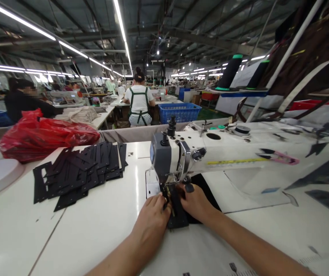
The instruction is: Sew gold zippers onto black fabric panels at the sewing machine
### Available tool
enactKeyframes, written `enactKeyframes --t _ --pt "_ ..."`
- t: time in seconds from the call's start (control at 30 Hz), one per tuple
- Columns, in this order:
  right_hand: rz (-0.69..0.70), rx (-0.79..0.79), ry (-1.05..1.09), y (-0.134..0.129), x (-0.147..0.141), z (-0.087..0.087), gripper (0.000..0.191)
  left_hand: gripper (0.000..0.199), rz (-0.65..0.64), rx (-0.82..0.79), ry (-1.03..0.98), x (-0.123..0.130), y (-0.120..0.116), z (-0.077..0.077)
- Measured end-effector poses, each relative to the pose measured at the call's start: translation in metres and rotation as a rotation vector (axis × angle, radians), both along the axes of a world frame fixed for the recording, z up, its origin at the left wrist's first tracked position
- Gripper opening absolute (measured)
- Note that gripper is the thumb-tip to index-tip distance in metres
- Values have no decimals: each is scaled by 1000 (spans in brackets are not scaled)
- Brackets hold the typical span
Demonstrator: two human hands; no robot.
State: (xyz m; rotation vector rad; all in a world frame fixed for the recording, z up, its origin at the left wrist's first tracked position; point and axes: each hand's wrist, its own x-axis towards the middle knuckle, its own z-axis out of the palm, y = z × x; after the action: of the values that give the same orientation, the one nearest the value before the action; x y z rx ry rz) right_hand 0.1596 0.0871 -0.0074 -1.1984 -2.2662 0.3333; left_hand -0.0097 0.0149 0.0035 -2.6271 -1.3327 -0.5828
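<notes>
Tabletop point(95, 241): white, smooth; a flat support for the work.
Sewing machine point(219, 149): white, its head above the work.
Pile of black pieces point(80, 172): loosely overlapped, left of the machine.
Black piece point(178, 220): beneath the head, between both hands; best kept flat and square, guided without tugging.
Left hand point(152, 216): fingers bent, close together, touching its left side; any pinch, cannot tell. Light, even pressure advised.
Right hand point(195, 199): fingers curled at its right side, tips partly hidden, grip unclear; should clear the needle area.
</notes>
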Motion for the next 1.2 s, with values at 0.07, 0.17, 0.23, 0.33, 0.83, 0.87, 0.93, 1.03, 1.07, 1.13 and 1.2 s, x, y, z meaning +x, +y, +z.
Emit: enactKeyframes --t 0.07,0.17,0.23,0.33,0.83,0.87,0.93,1.03,1.07,1.13,1.2 --pt "4 -44 -20 3 2 2 15 27 -4 -9 13 1 1 1" --pt "21 -105 -48 5 5 7 13 27 -17 -22 22 2 2 2" --pt "18 -135 -62 3 6 9 12 26 -26 -30 23 2 2 2" --pt "-24 -156 -81 -1 6 8 11 26 -40 -27 27 2 3 1" --pt "-84 45 -77 -29 3 7 17 26 -38 -48 6 1 0 -1" --pt "58 112 -40 -42 8 6 18 27 -46 -50 -33 -1 -2 -2" --pt "255 203 -1 -65 15 4 22 28 -71 -40 -96 -3 -7 -3" --pt "295 272 13 -82 20 -1 27 25 -115 23 -85 -2 -14 -2" --pt "289 292 15 -84 19 -2 27 26 -126 48 -61 -1 -16 -1" --pt "287 328 23 -82 18 -2 26 27 -140 76 -11 0 -17 2" --pt "288 352 28 -78 16 -2 26 27 -143 90 12 1 -16 3"
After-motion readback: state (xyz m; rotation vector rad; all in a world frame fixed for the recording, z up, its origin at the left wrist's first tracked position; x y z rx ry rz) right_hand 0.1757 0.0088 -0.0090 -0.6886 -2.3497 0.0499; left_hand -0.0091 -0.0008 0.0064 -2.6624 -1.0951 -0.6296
